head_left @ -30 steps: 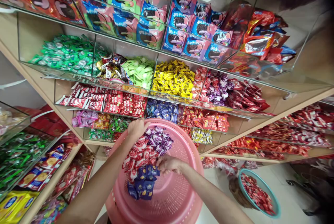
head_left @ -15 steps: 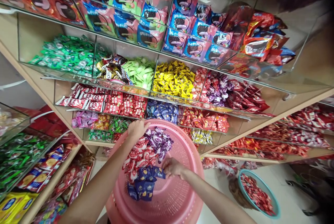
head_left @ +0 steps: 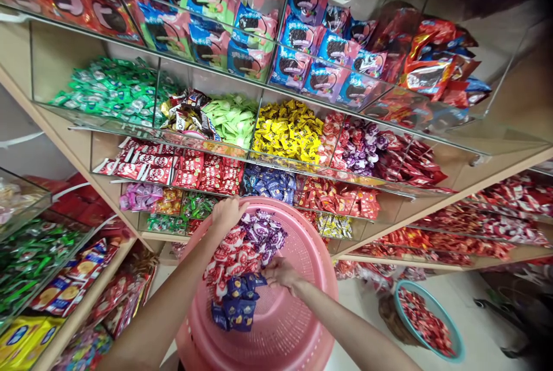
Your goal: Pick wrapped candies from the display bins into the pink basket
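Note:
My left hand [head_left: 228, 214] is closed over the far left rim of a pink plastic basket [head_left: 298, 325]. Inside the basket, my right hand [head_left: 280, 273] pinches the edge of a dark blue candy packet [head_left: 259, 280]. Several more blue packets [head_left: 239, 314] lie just left of it. Behind them is a heap of red-and-white wrapped candies [head_left: 233, 253], with purple-and-white ones [head_left: 265, 233] beside it at the back. The right fingertips are partly hidden behind the hand.
Glass-fronted shelves [head_left: 207, 140] rise ahead, divided into bins of yellow candies [head_left: 287, 132], green candies [head_left: 116, 91] and blue packets [head_left: 270, 184]. On the floor at right stands a teal basin [head_left: 460, 345] with red-wrapped candies. More shelving flanks both sides.
My right hand has moved slightly left and up, bringing the blue packet closer to the pile. The left hand stays on the rim.

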Tool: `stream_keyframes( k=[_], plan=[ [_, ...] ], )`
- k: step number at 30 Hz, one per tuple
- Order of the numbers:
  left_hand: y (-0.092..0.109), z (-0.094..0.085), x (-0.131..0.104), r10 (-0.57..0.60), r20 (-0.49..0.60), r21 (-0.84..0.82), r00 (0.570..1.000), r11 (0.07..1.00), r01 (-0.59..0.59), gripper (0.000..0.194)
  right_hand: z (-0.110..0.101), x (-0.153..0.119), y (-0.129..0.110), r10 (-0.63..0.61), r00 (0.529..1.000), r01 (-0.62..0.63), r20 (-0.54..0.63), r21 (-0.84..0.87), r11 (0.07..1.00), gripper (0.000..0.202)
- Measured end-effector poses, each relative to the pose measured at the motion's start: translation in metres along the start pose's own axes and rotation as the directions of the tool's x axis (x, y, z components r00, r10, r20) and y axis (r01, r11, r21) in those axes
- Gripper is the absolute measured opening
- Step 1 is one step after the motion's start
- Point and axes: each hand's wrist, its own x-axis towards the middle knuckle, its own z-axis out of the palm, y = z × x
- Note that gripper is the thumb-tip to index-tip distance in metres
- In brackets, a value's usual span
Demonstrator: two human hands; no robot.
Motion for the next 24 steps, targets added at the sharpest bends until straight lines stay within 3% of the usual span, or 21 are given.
stream_keyframes(
  k=[5, 11, 24],
  plan=[
    [0.0, 0.001, 0.0, 0.005, -0.004, 0.002, 1.0, 1.0, -0.005, 0.061, -0.013, -0.001, -0.001, -0.021, 0.997, 0.021, 0.075, 0.008, 1.0, 0.017],
    [-0.001, 0.0, 0.0, 0.017, -0.02, 0.004, 1.0, 1.0, -0.017, 0.059, -0.006, -0.002, -0.004, -0.08, 0.991, 0.08, 0.11, 0.011, 0.997, 0.017],
    [0.001, -0.004, -0.003, 0.001, 0.008, -0.012, 1.0, 1.0, -0.001, 0.06, -0.01, -0.016, -0.003, 0.037, 0.993, -0.037, 0.116, -0.001, 0.999, 0.011]
  ],
)
